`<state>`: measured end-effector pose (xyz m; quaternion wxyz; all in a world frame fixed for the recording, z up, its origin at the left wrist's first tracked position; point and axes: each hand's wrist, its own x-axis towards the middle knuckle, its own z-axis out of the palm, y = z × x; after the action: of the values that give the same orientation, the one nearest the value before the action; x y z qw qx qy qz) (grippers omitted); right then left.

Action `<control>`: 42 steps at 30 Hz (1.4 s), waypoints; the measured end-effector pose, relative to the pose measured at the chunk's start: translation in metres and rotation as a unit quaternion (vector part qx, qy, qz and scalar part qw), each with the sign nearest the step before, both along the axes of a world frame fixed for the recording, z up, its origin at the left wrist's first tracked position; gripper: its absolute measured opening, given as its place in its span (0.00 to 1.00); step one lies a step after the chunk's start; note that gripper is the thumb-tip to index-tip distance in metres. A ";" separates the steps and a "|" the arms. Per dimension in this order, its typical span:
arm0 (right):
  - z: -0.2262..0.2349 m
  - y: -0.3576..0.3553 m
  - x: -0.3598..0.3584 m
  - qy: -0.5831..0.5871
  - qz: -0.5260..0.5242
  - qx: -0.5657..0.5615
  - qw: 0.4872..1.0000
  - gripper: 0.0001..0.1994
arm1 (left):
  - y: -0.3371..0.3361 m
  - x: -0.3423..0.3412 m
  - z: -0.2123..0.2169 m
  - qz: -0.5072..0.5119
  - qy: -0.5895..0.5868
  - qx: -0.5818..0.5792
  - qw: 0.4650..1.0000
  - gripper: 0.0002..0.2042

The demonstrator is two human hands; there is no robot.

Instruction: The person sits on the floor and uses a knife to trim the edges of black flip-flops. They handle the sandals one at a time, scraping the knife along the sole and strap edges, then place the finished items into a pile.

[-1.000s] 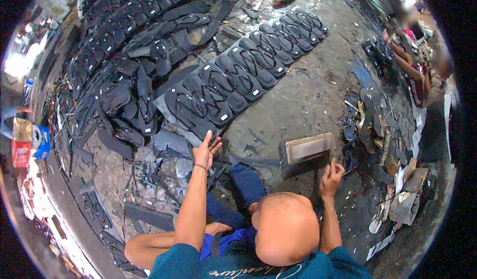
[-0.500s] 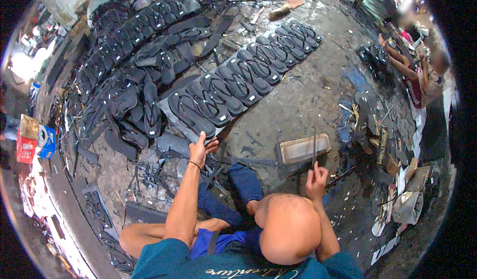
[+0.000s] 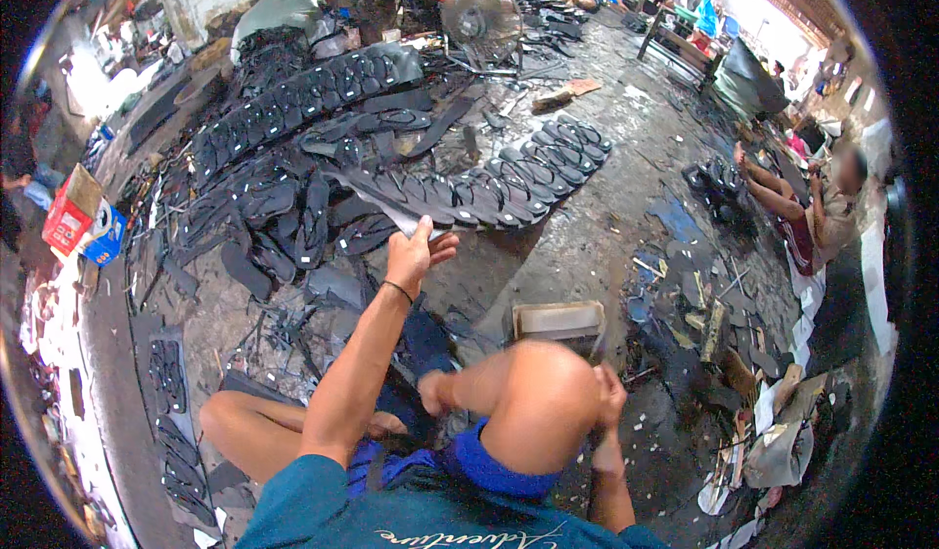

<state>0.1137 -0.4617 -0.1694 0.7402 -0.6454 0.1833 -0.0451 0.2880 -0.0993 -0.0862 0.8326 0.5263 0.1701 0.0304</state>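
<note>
My left hand (image 3: 419, 256) pinches the near end of a long dark rubber sheet (image 3: 386, 207), thumb on top and the other fingers apart. That end is raised and bent above the floor. A row of black flip-flops (image 3: 499, 185) lies along the sheet, their straps standing up. Beside my raised knee, my right hand (image 3: 610, 397) is closed round a long thin blade (image 3: 601, 342); motion smears the blade and its handle is hidden. Just beyond the knee lies a pale rectangular block in a worn frame (image 3: 559, 320).
Loose black soles and flip-flops (image 3: 279, 202) heap at the left, with another row (image 3: 303, 89) behind. A fan (image 3: 482, 23) stands at the back. Scraps (image 3: 719, 324) litter the right, where another person (image 3: 831, 207) sits. A red box (image 3: 73, 212) is far left.
My left hand has lifted the sheet's near end, tilting the flip-flops there. My right hand has drawn back beside the knee with the blade. The view has tipped up, showing more background.
</note>
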 end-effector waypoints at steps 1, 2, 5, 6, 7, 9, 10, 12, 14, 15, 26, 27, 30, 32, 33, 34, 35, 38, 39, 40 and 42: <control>0.000 -0.022 0.001 -0.012 -0.028 0.107 0.994 0.17 | -0.014 -0.006 0.015 -0.006 -0.017 -0.003 1.000 0.15; 0.030 -0.013 -0.005 -0.008 -0.046 0.157 0.986 0.14 | -0.024 -0.018 0.033 0.020 -0.009 -0.008 1.000 0.15; 0.080 0.004 -0.026 0.014 -0.045 0.253 0.966 0.13 | -0.038 -0.053 0.064 0.056 -0.030 -0.030 0.998 0.18; 0.071 0.006 -0.030 0.017 -0.032 0.238 0.971 0.13 | -0.039 -0.067 0.070 0.062 -0.053 -0.048 0.996 0.18; 0.065 0.012 -0.034 0.013 -0.005 0.231 0.973 0.13 | -0.041 -0.083 0.073 0.063 -0.071 -0.056 0.994 0.19; 0.069 0.042 -0.034 0.057 0.054 0.228 0.971 0.16 | -0.031 -0.110 0.067 0.097 -0.036 -0.050 0.993 0.21; 0.067 0.063 -0.031 0.049 0.096 0.204 0.973 0.17 | -0.022 -0.124 0.060 0.105 -0.029 -0.044 0.993 0.21; 0.067 0.097 -0.029 0.040 0.199 0.160 0.966 0.18 | 0.000 -0.143 0.030 0.130 0.000 -0.084 0.988 0.21; 0.075 0.134 -0.032 0.046 0.266 0.129 0.954 0.17 | 0.020 -0.162 0.008 0.166 0.038 -0.083 0.982 0.23; 0.077 0.149 -0.035 0.046 0.287 0.128 0.948 0.17 | 0.029 -0.171 -0.002 0.168 0.062 -0.064 0.982 0.24; 0.044 0.202 -0.031 -0.030 0.541 -0.198 0.817 0.15 | 0.052 -0.195 -0.029 0.146 0.227 0.031 0.962 0.21; 0.043 0.206 -0.023 -0.029 0.556 -0.201 0.806 0.14 | 0.053 -0.196 -0.029 0.141 0.216 -0.003 0.966 0.21; 0.040 0.219 0.001 -0.025 0.594 -0.189 0.782 0.12 | 0.052 -0.198 -0.030 0.138 0.192 -0.092 0.967 0.20; 0.042 0.235 0.014 -0.001 0.603 -0.199 0.772 0.13 | 0.049 -0.202 -0.034 0.121 0.174 -0.110 0.971 0.20; 0.033 0.247 0.015 -0.016 0.595 -0.234 0.769 0.14 | 0.047 -0.202 -0.035 0.109 0.167 -0.120 0.972 0.20; 0.016 0.258 0.017 -0.031 0.586 -0.270 0.764 0.15 | 0.043 -0.202 -0.033 0.111 0.148 -0.142 0.972 0.17; 0.009 0.271 0.020 -0.048 0.576 -0.302 0.758 0.16 | 0.043 -0.201 -0.033 0.116 0.149 -0.129 0.974 0.18; -0.011 0.295 0.035 -0.057 0.635 -0.347 0.688 0.20 | 0.046 -0.205 -0.034 0.124 0.125 -0.169 0.970 0.18; -0.017 0.303 0.039 -0.071 0.658 -0.363 0.656 0.20 | 0.045 -0.205 -0.032 0.126 0.125 -0.171 0.969 0.18; -0.023 0.312 0.041 -0.106 0.631 -0.357 0.680 0.19 | 0.046 -0.206 -0.028 0.127 0.125 -0.172 0.969 0.18; -0.033 0.330 0.045 -0.237 0.563 -0.335 0.717 0.17 | 0.048 -0.209 -0.017 0.142 0.116 -0.191 0.964 0.18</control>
<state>0.1587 -0.1315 -0.2028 0.3832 -0.8035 -0.4228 0.1699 0.0792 -0.0516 -0.1031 0.8796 0.3274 0.3410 0.0542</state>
